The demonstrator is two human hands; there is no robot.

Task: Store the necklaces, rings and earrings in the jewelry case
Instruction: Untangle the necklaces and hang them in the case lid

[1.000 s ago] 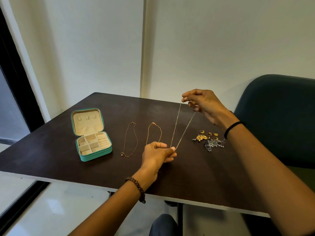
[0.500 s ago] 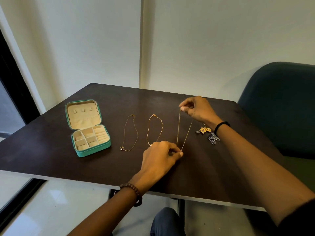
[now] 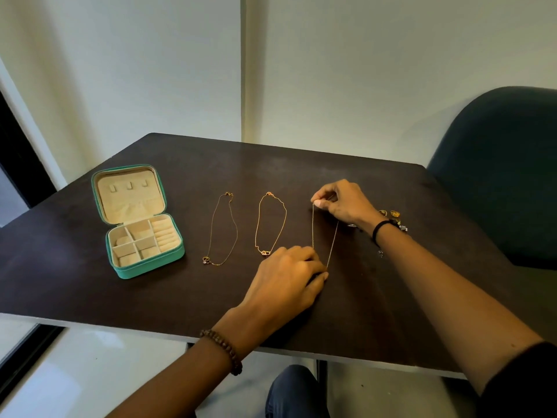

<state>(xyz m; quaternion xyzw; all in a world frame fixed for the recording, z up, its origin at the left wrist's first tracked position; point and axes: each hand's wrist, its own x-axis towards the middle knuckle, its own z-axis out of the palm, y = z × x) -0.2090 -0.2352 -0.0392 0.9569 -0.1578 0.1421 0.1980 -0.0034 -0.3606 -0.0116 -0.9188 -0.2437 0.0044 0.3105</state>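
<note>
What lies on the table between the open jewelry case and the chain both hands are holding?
In the head view, two necklaces lie between the jewelry case and the held chain: a thin necklace, then a gold necklace. Both lie flat as loops, untouched.

Rings and earrings: mostly hidden behind the right wrist, too small to tell apart.
Third necklace: near end hidden under the left hand.
Chair: cut by the right edge.
</note>
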